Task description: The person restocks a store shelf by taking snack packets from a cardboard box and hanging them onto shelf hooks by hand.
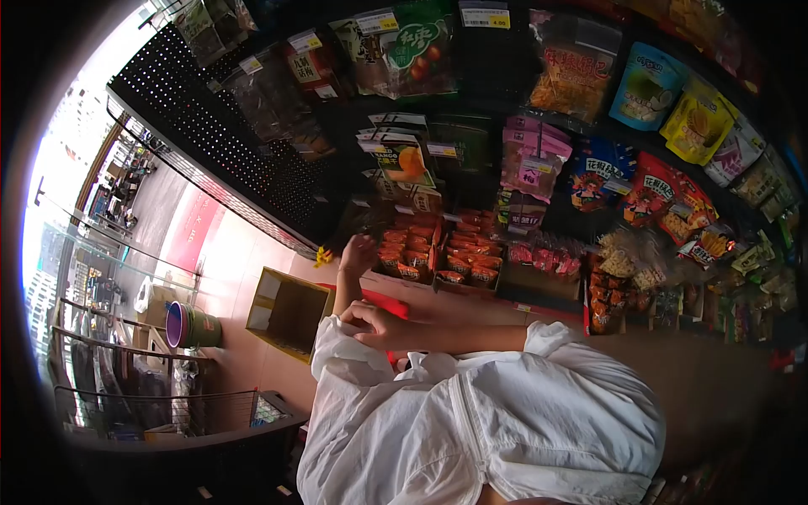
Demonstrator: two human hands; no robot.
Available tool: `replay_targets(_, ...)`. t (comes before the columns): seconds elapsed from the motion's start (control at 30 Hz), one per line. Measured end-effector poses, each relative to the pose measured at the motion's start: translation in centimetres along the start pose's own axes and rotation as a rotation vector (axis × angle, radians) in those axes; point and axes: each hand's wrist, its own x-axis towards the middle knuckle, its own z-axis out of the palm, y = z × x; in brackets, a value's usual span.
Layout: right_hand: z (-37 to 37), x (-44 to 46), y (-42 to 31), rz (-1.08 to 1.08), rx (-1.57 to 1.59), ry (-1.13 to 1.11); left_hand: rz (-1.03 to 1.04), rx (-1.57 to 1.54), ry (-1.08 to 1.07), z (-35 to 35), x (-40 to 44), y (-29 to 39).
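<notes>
My left hand is raised in front of the lower shelf, beside the boxes of small orange snack packets. Its fingers are loosely bent, and I see nothing in them. Across my body reaches my right hand, its fingers closed on the rolled white sleeve of my left arm. The fingertips are partly hidden against the cloth. Beyond my left hand hang dried mango packs. Below my forearms, an open cardboard box stands on the tiled floor, with a red thing partly hidden behind my arm.
Bagged snacks hang from a dark perforated rack, including a blue pouch and pink packs. More boxed snacks line the lower shelf. At left are a purple-and-green bucket, a wire basket and a bright shopfront.
</notes>
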Motion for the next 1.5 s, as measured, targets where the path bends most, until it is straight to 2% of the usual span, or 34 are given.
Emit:
replay_targets(0.03,0.4,0.3,0.0,-0.053,-0.086,0.038,-0.121,0.440,0.069,1.4,-0.8,-0.2)
replay_targets(0.07,0.5,0.8,0.6,0.170,0.078,-0.026,-0.209,0.733,0.096,2.1,-1.3,-1.0)
replay_targets(0.1,0.4,1.5,1.3,0.395,0.239,-0.090,-0.235,0.839,0.083,2.4,-1.7,-1.6)
replay_targets(0.13,0.2,2.2,2.0,0.492,0.229,-0.099,-0.255,0.909,0.068,2.5,-2.0,-2.4)
replay_targets(0.17,0.2,2.8,3.1,0.491,0.132,-0.107,-0.267,0.927,0.060,2.5,-2.5,-3.0)
replay_targets(0.23,-0.9,4.2,0.7,0.621,-0.090,-0.365,-0.279,0.939,0.054,2.1,-2.9,-4.1)
replay_targets(0.27,-0.8,4.5,1.0,0.618,-0.088,-0.369,-0.285,0.921,0.053,1.8,-3.0,-4.6)
replay_targets(0.33,-0.4,5.2,1.2,0.588,-0.355,-0.729,-0.300,0.869,0.053,1.5,-3.3,-5.2)
replay_targets(0.37,-0.1,5.1,1.2,0.583,-0.358,-0.731,-0.308,0.824,0.053,1.4,-3.4,-5.5)
replay_targets(0.43,1.0,4.8,-2.1,0.190,-0.593,-0.923,-0.316,0.720,0.056,1.1,-3.2,-6.1)
replay_targets(0.47,2.0,4.4,-2.9,0.187,-0.595,-0.927,-0.324,0.660,0.058,0.9,-3.0,-6.4)
replay_targets(0.53,3.5,3.5,-4.6,-0.240,-1.168,-0.827,-0.338,0.530,0.057,0.4,-2.5,-7.0)
replay_targets(0.63,2.9,3.2,-8.4,-0.200,-1.222,-0.764,-0.330,0.279,0.046,-0.2,-1.8,-7.1)
replay_targets(0.7,2.0,3.5,-9.2,-0.178,-1.199,-0.840,-0.306,0.109,0.029,-0.6,-1.0,-6.3)
replay_targets(0.77,2.1,3.2,-7.2,-0.032,-1.053,-0.538,-0.281,-0.036,0.007,-1.0,-0.3,-4.9)
replay_targets(0.8,1.5,3.1,-7.7,0.147,-0.876,-0.499,-0.258,-0.077,0.001,-1.4,0.1,-3.8)
replay_targets(0.83,0.6,3.1,-8.3,0.141,-0.873,-0.501,-0.225,-0.108,-0.009,-1.9,0.3,-2.2)
replay_targets(0.9,-1.1,3.0,-9.8,0.309,-0.524,-0.492,-0.167,-0.159,-0.009,-2.4,0.2,-0.2)
replay_targets(0.93,-1.4,2.7,-8.8,0.252,-0.564,-0.392,-0.117,-0.212,-0.012,-2.9,0.1,1.1)
replay_targets(1.07,-3.6,3.1,-6.1,0.259,-0.495,-0.513,0.031,-0.390,-0.010,-3.2,-1.7,3.6)
replay_targets(1.13,-4.1,2.3,-5.7,0.206,-0.477,-0.500,0.087,-0.514,0.202,-2.6,-2.9,4.4)
replay_targets(1.2,-3.5,1.6,-4.4,0.155,-0.451,-0.478,0.099,-0.553,0.254,-2.8,-3.7,4.4)
replay_targets(1.27,-2.6,0.5,-2.8,0.103,-0.218,-0.265,0.111,-0.653,0.414,-2.9,-4.2,4.3)
replay_targets(1.3,-2.2,0.0,-2.6,0.103,-0.217,-0.268,0.113,-0.655,0.415,-3.4,-4.1,4.1)
replay_targets(1.37,-1.3,-1.0,-2.4,0.151,0.038,-0.144,0.184,-0.866,0.514,-5.0,-3.7,3.3)
replay_targets(1.5,-0.2,-2.1,-1.8,0.234,0.195,-0.093,0.265,-1.140,0.605,-6.0,-3.8,2.2)
